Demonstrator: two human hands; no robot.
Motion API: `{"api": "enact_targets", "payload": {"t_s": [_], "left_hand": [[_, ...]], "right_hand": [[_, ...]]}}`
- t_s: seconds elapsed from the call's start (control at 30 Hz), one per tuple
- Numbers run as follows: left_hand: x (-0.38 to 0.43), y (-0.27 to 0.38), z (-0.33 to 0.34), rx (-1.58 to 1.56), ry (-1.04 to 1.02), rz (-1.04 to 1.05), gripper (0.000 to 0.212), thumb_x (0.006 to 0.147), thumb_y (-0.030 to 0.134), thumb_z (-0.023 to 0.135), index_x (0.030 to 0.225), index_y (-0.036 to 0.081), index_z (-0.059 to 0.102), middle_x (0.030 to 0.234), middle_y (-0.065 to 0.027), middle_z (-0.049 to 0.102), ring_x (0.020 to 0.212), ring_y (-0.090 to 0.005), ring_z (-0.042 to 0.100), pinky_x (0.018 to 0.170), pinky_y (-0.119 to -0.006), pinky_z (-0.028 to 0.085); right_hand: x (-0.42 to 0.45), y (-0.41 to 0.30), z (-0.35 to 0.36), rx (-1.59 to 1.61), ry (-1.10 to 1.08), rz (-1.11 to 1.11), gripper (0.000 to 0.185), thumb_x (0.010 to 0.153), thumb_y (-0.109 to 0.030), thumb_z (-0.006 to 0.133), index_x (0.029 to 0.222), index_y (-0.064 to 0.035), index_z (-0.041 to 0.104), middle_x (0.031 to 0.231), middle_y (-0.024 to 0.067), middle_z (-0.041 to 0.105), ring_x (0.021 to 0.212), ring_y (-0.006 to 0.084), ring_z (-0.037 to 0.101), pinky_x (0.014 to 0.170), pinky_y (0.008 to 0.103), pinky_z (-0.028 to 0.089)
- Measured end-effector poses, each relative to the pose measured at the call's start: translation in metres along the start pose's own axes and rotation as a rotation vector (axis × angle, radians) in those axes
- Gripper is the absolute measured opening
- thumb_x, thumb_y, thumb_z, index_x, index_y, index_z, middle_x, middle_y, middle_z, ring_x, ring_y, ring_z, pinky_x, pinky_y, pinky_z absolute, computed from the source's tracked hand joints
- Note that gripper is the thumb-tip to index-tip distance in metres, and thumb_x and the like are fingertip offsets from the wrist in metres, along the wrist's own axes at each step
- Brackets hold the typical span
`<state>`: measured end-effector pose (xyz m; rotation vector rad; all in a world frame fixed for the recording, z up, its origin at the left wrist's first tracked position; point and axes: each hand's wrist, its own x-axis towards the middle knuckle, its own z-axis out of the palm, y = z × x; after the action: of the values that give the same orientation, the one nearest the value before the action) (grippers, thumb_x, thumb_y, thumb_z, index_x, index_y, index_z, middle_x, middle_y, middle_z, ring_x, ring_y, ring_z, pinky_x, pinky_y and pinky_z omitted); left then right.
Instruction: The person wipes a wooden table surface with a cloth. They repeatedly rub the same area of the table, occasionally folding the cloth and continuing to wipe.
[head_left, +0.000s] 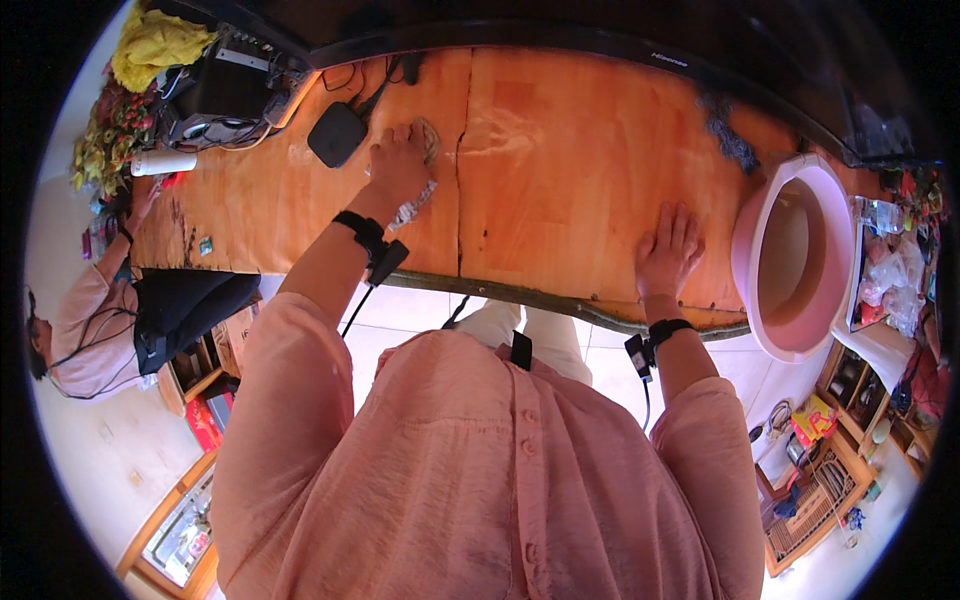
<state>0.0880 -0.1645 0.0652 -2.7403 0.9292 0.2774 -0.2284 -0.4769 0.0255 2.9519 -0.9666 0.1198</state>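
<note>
My left hand (400, 159) presses a crumpled greyish cloth (430, 142) against the wooden tabletop (547, 217). Most of the cloth is hidden beneath the palm and fingers. A metal-banded wristwatch or bracelet (412, 208) circles that wrist. To its upper left lies a flat black set-top box (337, 135) with a cable. My right hand (670, 249) rests palm down near the table's front edge, fingers extended, holding nothing. Right of it stands a pink plastic basin (744, 255) with murky brownish water inside.
A large Hisense television (600, 49) spans the back, with a dark fluffy rag (729, 135) below it. Wired electronic equipment (232, 90) and a white cylinder (163, 163) stand left. Another person (90, 322) reaches onto the table's left end. A small green packet (205, 246) lies nearby.
</note>
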Motion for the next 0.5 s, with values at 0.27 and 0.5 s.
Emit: {"api": "enact_targets", "payload": {"t_s": [0.27,0.5], "left_hand": [[0.031,-0.007,0.02,0.103,0.104,-0.02,0.071,0.084,0.034,0.063,0.143,0.004,0.039,0.128,-0.0128,0.048,0.118,-0.0329,0.046,0.091,-0.052,0.044],[-0.024,0.007,0.004,0.015,-0.074,0.081,0.076,0.083,0.033,0.066,0.146,0.007,0.033,0.129,-0.0135,0.045,0.121,-0.0326,0.043,0.093,-0.05,0.042]], "right_hand": [[0.002,-0.002,-0.007,-0.017,-0.014,-0.019,0.057,0.091,-0.031,0.045,0.147,-0.0205,0.039,0.156,0.0037,0.03,0.144,0.0297,0.024,0.114,0.0549,0.016],[0.001,-0.003,-0.003,-0.009,-0.019,0.002,0.057,0.091,-0.031,0.045,0.147,-0.0207,0.039,0.157,0.0038,0.03,0.144,0.0292,0.023,0.114,0.0546,0.015]]}}
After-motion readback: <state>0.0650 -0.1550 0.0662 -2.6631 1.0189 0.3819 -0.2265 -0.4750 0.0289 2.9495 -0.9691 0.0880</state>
